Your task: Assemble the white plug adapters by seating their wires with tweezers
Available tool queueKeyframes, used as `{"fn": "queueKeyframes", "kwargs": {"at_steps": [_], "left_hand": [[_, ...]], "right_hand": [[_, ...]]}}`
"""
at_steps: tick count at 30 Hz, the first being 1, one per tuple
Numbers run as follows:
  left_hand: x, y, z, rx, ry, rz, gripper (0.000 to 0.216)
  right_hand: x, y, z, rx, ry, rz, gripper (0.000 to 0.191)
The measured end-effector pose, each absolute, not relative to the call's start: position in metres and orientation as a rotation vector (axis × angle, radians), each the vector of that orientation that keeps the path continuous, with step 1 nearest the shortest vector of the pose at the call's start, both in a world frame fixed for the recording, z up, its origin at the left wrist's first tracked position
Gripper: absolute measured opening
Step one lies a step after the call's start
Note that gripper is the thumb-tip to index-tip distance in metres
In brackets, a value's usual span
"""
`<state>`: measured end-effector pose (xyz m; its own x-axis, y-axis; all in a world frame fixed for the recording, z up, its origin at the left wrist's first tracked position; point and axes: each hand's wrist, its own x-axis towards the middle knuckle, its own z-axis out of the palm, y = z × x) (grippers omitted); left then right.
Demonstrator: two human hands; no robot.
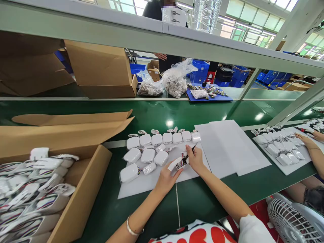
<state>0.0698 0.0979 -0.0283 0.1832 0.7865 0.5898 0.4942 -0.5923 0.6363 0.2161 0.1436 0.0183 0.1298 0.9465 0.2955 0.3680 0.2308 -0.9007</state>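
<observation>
A green workbench (pixel 162 114) is stretching across the view, and an open cardboard box (pixel 87 189) of white units is standing on it at the left. Right of the box, a white sheet (pixel 141 186) is lying under rows of white square units (pixel 148 155).

The person's left forearm is slanting up and rightward from the lower edge; the right forearm is slanting up and leftward, so both hands are meeting over the sheet's near right part. The left hand (pixel 164 179) is turning its palm inward and pinching a white casing (pixel 174 164) between thumb and fingers. The right hand (pixel 195 161) is closing narrowly round a slim dark tool (pixel 194 147), knuckles outward.

The casing is sitting between the hands, its long axis running from lower left to upper right, its wired side facing the right hand. Coloured wires (pixel 180 164) are showing there. The tool's visible pointed end is aiming up and rightward.
</observation>
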Motion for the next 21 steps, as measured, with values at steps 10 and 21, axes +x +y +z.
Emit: {"fn": "queueKeyframes", "kwargs": {"at_steps": [10, 21], "left_hand": [[0.072, 0.096, -0.025, 2.15, 1.149, 1.329, 0.035], [0.071, 0.094, -0.037, 2.001, 1.28, 1.312, 0.05]], "right_hand": [[0.242, 0.146, 0.026, -1.41, -1.439, 0.699, 0.049], [0.25, 0.133, 0.034, -1.534, -1.706, 1.293, 0.043]]}}
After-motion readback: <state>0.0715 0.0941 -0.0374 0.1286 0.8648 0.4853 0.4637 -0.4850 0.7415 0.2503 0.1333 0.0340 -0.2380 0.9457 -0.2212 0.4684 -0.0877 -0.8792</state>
